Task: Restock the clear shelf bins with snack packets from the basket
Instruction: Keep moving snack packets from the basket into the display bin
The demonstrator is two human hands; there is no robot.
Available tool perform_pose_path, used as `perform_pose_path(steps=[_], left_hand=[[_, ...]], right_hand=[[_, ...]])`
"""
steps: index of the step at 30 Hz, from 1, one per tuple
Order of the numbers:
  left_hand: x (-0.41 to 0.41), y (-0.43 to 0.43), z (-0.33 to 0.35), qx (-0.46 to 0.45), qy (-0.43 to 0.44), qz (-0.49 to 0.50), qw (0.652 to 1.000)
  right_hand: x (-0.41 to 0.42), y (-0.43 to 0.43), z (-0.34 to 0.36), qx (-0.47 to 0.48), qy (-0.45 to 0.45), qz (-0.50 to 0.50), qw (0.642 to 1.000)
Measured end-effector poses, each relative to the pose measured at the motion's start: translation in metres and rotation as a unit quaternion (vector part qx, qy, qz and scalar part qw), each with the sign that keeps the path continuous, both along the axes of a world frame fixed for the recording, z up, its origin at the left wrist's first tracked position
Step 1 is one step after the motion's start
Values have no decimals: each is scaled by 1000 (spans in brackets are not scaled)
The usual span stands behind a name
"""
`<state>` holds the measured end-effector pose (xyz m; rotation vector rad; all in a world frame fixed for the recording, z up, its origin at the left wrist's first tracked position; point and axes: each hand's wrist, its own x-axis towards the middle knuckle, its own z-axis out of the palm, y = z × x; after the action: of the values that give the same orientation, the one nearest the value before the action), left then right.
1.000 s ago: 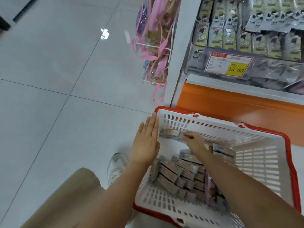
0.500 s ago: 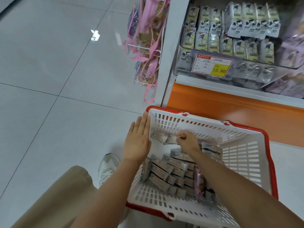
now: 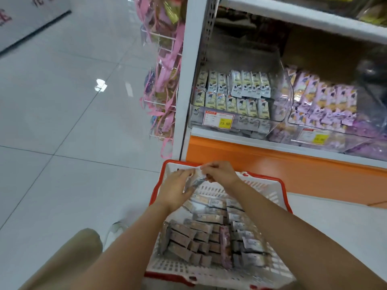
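Observation:
A white basket with a red rim [image 3: 278, 197] stands on the floor below the shelf, holding several grey snack packets [image 3: 201, 233] in rows. Above its far edge my left hand [image 3: 176, 191] and my right hand [image 3: 219, 172] together hold a few snack packets [image 3: 194, 181], fingers curled round them. On the lowest shelf sits a clear bin [image 3: 278, 97] partly filled with yellowish packets [image 3: 232, 93], with a price tag on its front. To its right a second clear bin [image 3: 377, 114] holds purple packets [image 3: 322, 103].
An orange plinth [image 3: 272, 162] runs under the shelf right behind the basket. A wire rack with pink-strapped items [image 3: 165, 84] hangs on the shelf's left end. White tiled floor [image 3: 62, 122] lies to the left. My knee [image 3: 69, 260] is at the lower left.
The view has tilted up towards the shelf. My left hand left the basket's rim and joined my right hand; both lifted packets out of the basket to above its far edge.

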<state>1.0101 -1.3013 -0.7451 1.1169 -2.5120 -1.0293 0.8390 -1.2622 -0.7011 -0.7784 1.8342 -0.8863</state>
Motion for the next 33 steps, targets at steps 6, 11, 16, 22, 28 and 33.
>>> perform_pose_path(steps=[6, 11, 16, 22, 28, 33], left_hand=[[-14, -1, 38, 68, 141, 59, 986], [-18, -2, 64, 242, 254, 148, 925], [-24, -1, 93, 313, 333, 137, 879], [-40, -10, 124, 108, 290, 145, 940], [-50, -40, 139, -271, 75, 83, 956], [-53, -53, 126, -319, -41, 35, 946]], right_hand=[[-1, 12, 57, -129, -62, 3, 990], [-7, 31, 70, -149, 60, 33, 986], [-7, 47, 74, -181, 118, 97, 972], [-16, 39, 102, -257, 152, 45, 953], [-47, -3, 133, -292, 230, -45, 927], [-70, -52, 138, -253, 326, -78, 907]])
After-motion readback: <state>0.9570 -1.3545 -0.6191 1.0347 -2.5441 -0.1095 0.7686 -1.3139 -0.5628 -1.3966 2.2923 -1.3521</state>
